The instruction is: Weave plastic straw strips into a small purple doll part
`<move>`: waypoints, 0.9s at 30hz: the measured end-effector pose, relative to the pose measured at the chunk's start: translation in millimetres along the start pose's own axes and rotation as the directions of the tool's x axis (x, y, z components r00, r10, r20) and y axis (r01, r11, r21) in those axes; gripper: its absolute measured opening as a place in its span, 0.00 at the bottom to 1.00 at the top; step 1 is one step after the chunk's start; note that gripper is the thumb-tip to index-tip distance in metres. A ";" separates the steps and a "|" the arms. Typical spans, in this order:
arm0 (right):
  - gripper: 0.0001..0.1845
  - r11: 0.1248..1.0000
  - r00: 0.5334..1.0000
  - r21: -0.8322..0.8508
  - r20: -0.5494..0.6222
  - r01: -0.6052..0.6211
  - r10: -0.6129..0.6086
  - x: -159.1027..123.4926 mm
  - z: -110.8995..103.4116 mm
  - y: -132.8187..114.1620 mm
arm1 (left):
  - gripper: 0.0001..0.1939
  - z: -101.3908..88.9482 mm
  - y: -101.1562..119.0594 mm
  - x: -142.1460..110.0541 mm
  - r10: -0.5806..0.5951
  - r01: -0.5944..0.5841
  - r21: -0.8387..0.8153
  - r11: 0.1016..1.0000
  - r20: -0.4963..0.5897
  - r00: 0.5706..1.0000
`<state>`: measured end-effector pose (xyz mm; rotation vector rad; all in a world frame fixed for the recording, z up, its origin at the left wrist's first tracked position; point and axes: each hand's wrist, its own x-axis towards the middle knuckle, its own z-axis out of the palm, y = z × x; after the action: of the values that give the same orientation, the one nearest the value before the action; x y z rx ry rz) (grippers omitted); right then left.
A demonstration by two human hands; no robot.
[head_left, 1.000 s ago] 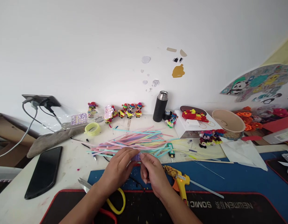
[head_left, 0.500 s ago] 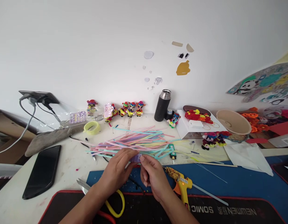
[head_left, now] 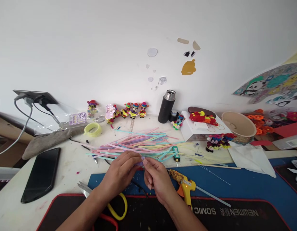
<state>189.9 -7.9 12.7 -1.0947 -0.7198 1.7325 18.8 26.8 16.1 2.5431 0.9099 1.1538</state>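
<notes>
My left hand (head_left: 123, 168) and my right hand (head_left: 156, 175) meet at the middle of the desk, fingers closed from both sides on a small purple pipe cleaner piece (head_left: 140, 163). The fingers hide most of it, so its full shape does not show. Just beyond them lies a loose pile of pastel pipe cleaners (head_left: 136, 143). Beside my right hand rests a yellow hot glue gun (head_left: 186, 187) with a small orange light and a clear glue stick at its rear. Scissors (head_left: 119, 208) with yellow and red handles lie partly under my left forearm.
A black phone (head_left: 41, 175) lies at the left. Yellow tape (head_left: 92, 129), several small fuzzy dolls (head_left: 135, 110) and a black flask (head_left: 167, 107) stand along the wall. A green lighter (head_left: 176, 154) is behind my right hand; a beige bowl (head_left: 238, 123) is farther right.
The camera view has shifted slightly. My fingers have moved a little around the purple piece, and less of it shows between them. Both hands keep hold of it.
</notes>
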 end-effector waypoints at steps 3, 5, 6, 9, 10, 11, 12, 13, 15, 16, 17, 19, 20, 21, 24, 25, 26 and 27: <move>0.29 1.000 1.000 0.003 -0.001 0.009 -0.009 0.0 -0.7 0.6 | 0.11 -1.0 0.3 0.0 0.011 -0.011 0.003 1.000 -0.003 1.000; 0.28 1.000 1.000 0.000 0.001 0.015 -0.015 0.1 -1.0 0.9 | 0.11 -1.5 0.3 0.4 0.020 -0.020 0.006 1.000 -0.009 1.000; 0.28 1.000 1.000 -0.003 0.002 0.017 -0.017 0.2 -1.2 0.9 | 0.11 -1.6 0.2 0.6 0.024 -0.024 0.007 1.000 -0.009 1.000; 0.28 1.000 1.000 -0.001 0.002 0.022 -0.022 0.3 -1.3 0.3 | 0.10 -1.6 -0.4 0.2 0.025 -0.025 0.004 1.000 -0.007 1.000; 0.28 1.000 1.000 0.004 0.000 0.020 -0.020 0.4 -1.4 0.0 | 0.10 -1.4 -0.6 -0.2 0.024 -0.024 0.001 1.000 -0.006 1.000; 0.28 1.000 1.000 0.008 -0.001 0.019 -0.019 0.5 -1.5 -0.2 | 0.10 -1.2 -0.7 -0.4 0.023 -0.023 -0.001 1.000 -0.006 1.000; 0.28 1.000 1.000 0.012 -0.003 0.018 -0.017 0.6 -1.6 -0.5 | 0.10 -1.1 -0.6 -0.6 0.023 -0.023 -0.003 1.000 -0.006 1.000; 0.28 1.000 1.000 0.014 -0.003 0.016 -0.016 0.7 -1.8 -0.6 | 0.10 -0.9 -0.2 -0.7 0.022 -0.022 -0.005 1.000 -0.008 1.000; 0.28 1.000 1.000 0.017 -0.003 0.014 -0.014 0.8 -2.1 -1.0 | 0.10 -0.8 0.9 -0.3 0.016 -0.017 -0.008 1.000 -0.011 1.000; 0.28 1.000 1.000 0.018 -0.004 0.015 -0.015 0.9 -2.3 -1.2 | 0.10 -0.8 1.7 0.0 0.012 -0.012 -0.010 1.000 -0.013 1.000; 0.27 1.000 1.000 0.020 -0.003 0.016 -0.016 0.8 -2.4 -1.4 | 0.10 -0.8 2.4 0.4 0.009 -0.009 -0.009 1.000 -0.015 1.000; 0.27 0.999 1.000 0.026 0.001 0.018 -0.018 0.6 -2.7 -1.9 | 0.10 -0.8 3.5 0.8 0.014 -0.014 0.000 1.000 -0.023 1.000; 0.27 0.999 1.000 0.029 0.005 0.020 -0.020 0.4 -2.8 -2.1 | 0.10 -0.8 3.8 0.8 0.023 -0.023 0.008 1.000 -0.029 0.999; 0.26 0.999 1.000 0.031 0.009 0.022 -0.023 0.1 -3.0 -2.4 | 0.11 -0.9 3.9 0.7 0.035 -0.034 0.019 0.999 -0.034 0.999; 0.26 0.999 0.999 0.031 0.020 0.032 -0.032 -0.5 -3.5 -2.8 | 0.12 -1.3 3.6 0.1 0.062 -0.061 0.045 0.997 -0.034 0.997; 0.26 0.999 0.999 0.030 0.022 0.034 -0.035 -0.6 -3.7 -2.9 | 0.12 -1.5 3.4 -0.1 0.066 -0.065 0.052 0.997 -0.031 0.997; 0.26 0.999 0.999 0.029 0.023 0.035 -0.036 -0.6 -3.8 -2.9 | 0.12 -1.7 3.3 -0.3 0.069 -0.067 0.056 0.996 -0.027 0.997; 0.26 0.999 0.999 0.027 0.024 0.035 -0.036 -0.6 -3.9 -3.0 | 0.12 -2.0 3.2 -0.5 0.070 -0.069 0.060 0.996 -0.023 0.997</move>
<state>194.7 -7.3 13.7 -1.0384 -0.7256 1.7232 18.5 23.8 18.5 2.6327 0.8808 1.1984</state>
